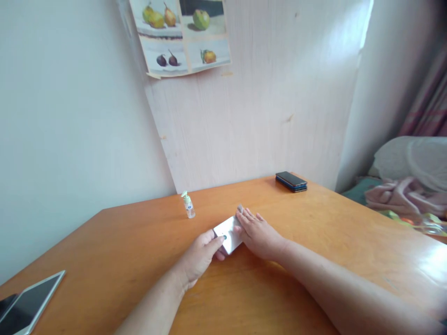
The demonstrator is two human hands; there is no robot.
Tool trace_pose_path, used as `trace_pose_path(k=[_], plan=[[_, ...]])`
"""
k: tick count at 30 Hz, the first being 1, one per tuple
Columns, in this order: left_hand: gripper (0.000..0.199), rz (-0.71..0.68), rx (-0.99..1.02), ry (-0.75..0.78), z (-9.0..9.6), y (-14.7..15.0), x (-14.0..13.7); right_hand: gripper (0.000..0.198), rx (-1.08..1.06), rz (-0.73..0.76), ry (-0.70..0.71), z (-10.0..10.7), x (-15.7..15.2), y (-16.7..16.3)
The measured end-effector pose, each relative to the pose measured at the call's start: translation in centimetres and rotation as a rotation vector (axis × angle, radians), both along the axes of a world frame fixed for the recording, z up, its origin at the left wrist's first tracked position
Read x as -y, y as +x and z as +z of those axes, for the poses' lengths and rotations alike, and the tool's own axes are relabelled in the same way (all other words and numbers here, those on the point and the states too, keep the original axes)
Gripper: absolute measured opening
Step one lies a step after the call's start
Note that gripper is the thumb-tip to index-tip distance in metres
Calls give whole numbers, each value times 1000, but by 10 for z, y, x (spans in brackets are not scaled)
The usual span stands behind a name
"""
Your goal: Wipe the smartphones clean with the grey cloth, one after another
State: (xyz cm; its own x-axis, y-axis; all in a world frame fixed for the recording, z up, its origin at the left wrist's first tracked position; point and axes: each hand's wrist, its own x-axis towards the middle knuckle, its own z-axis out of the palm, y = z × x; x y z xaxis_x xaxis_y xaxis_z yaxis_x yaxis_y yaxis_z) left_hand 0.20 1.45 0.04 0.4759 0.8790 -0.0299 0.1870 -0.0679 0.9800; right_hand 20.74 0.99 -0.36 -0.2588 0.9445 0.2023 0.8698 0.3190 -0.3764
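A white phone [229,233] with a small round dark spot near its lower left end is tilted above the table, between both hands. My left hand [204,251] grips that end, thumb on top and fingers underneath. My right hand [260,235] lies against the phone's far right end with its fingers stretched out and its thumb on the white face. A small greyish piece [240,208] pokes out past the right fingertips; I cannot make out what it is. Left of and beyond the phone stands a small clear pump bottle [189,207] with a pale green top.
Stacked dark phones [291,181] lie at the back right of the orange wooden table [139,251]. At the left front edge is a white-framed tablet [35,298] with a dark object by it. Fruit pictures [185,37] hang on the wall. Bedding [401,195] lies beyond the right edge.
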Motion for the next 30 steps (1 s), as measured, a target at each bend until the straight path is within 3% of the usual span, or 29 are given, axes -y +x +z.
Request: trace_pose_path(k=[5, 7, 13, 15, 19, 21, 23, 28, 30], plan=[[36, -30, 86, 7, 1, -1, 0, 59, -58, 377, 40, 8, 25, -19], [36, -25, 72, -1, 1, -2, -1, 58, -57, 359, 44, 6, 21, -17], [39, 12, 57, -44, 2, -3, -1, 62, -48, -18, -97, -6, -9, 6], [39, 12, 73, -44, 3, -3, -1, 64, -57, 26, -102, -4, -4, 3], [39, -12, 115, -30, 1, -3, -2, 65, -110, 320, -31, 6, 21, -16], [40, -14, 121, -32, 0, -4, -3, 64, -142, 384, -15, 7, 26, -19], [41, -5, 116, -44, -1, -4, -4, 63, -134, 328, -21, 5, 19, -15], [36, 32, 108, -74, -1, -5, -5, 63, -51, -38, -112, -6, -8, 4], [35, 44, 118, -73, -1, -5, -5, 65, -46, -25, -106, -6, -6, 2]])
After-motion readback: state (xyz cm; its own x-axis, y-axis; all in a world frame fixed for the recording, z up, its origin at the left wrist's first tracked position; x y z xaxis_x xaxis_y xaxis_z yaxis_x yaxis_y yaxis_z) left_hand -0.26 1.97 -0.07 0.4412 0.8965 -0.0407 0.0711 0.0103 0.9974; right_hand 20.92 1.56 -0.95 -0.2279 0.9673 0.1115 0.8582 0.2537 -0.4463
